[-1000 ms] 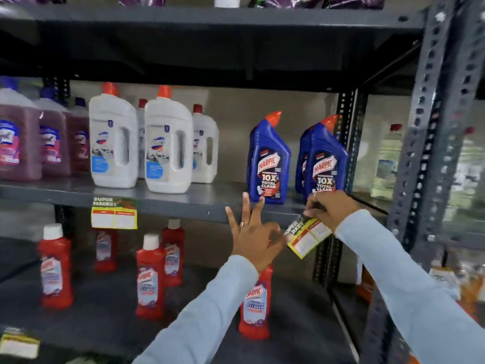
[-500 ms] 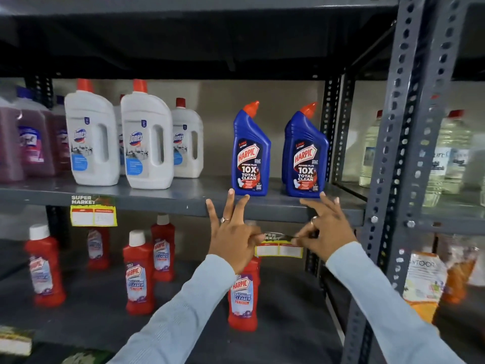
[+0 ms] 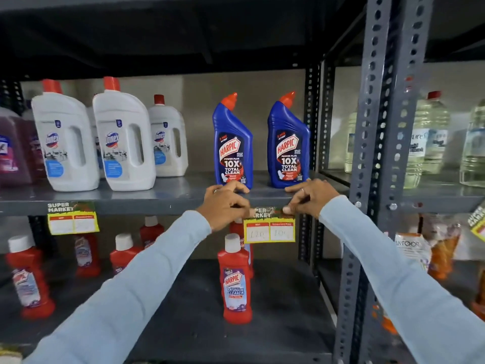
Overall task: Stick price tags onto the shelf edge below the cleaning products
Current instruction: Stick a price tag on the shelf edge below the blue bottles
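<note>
A yellow price tag (image 3: 269, 228) hangs from the grey shelf edge (image 3: 168, 206), below two blue Harpic bottles (image 3: 232, 145). My left hand (image 3: 225, 203) presses the tag's top left corner against the edge, fingers curled over the shelf lip. At the tag's top right corner, my right hand (image 3: 309, 197) pinches it against the edge. Handwritten numbers show in the tag's two white boxes. A second yellow price tag (image 3: 73, 219) is stuck on the same edge, under the white Domex bottles (image 3: 123, 143).
Purple bottles (image 3: 13, 151) stand at the far left. Red Harpic bathroom cleaner bottles (image 3: 236, 282) fill the lower shelf. A perforated grey upright (image 3: 378, 166) rises just right of my right arm. Clear bottles (image 3: 430, 137) and orange packets sit in the neighbouring bay.
The tag was tilted in my right hand below the shelf; both hands have brought it level and up onto the shelf edge, and my left fingers have closed down onto it.
</note>
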The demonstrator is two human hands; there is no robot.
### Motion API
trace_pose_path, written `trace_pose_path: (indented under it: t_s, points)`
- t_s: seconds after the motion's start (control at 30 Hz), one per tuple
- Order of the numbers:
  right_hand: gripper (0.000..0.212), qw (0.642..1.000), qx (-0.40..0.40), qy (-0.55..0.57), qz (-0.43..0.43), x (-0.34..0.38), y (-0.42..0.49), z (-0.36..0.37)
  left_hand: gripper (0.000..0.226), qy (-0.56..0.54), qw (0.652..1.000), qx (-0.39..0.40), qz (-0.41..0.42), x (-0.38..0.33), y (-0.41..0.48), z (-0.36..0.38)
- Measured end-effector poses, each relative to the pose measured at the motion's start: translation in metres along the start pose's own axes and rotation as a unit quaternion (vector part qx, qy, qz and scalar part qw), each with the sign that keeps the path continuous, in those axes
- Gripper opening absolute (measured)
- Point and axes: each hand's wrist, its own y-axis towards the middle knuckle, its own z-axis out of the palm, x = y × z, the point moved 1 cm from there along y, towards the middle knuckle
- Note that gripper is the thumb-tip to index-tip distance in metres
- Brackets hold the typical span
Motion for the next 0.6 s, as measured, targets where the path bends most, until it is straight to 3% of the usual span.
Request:
trace_pose_path:
  t_s: [0.1,0.17,0.27,0.53,0.6]
  points:
    - [0.006,0.994,0.001,0.105,0.019,-0.001,-0.001,0.001,0.013,-0.008,1.0,-0.013,-0.009,0.002,0.005,0.004]
    - [0.013,0.991,-0.019,0.129,0.031,-0.003,-0.001,0.003,0.014,-0.026,0.999,-0.029,-0.017,0.004,0.005,0.006]
    - [0.025,0.989,-0.049,0.13,0.042,-0.002,0.001,0.006,0.015,-0.053,0.998,-0.042,-0.02,0.004,0.006,0.007]
    - [0.026,0.977,-0.168,0.116,0.067,-0.005,-0.005,0.016,0.016,-0.038,0.995,-0.085,-0.025,-0.003,0.004,0.013]
    - [0.027,0.973,-0.184,0.116,0.081,-0.007,-0.006,0.016,0.029,-0.055,0.991,-0.117,-0.026,-0.005,0.0,0.013]
